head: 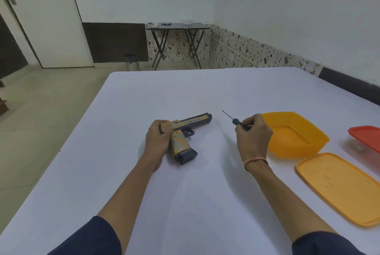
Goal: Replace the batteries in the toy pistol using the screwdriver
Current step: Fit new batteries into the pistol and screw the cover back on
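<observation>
The toy pistol (186, 133), yellow with a dark slide and dark magazine base, lies on its side on the white table (144, 94), barrel pointing right and away. My left hand (158, 138) grips its rear end, above the handle. To the right, my right hand (254, 134) holds the screwdriver (234, 120) by its dark handle. The thin metal shaft points up and left, its tip in the air a short way right of the pistol's muzzle. No batteries are visible.
An open yellow container (296, 133) stands just right of my right hand, its yellow lid (339, 186) lying nearer me. A red-lidded clear box (366, 137) sits at the right edge. The table's left edge drops to the floor.
</observation>
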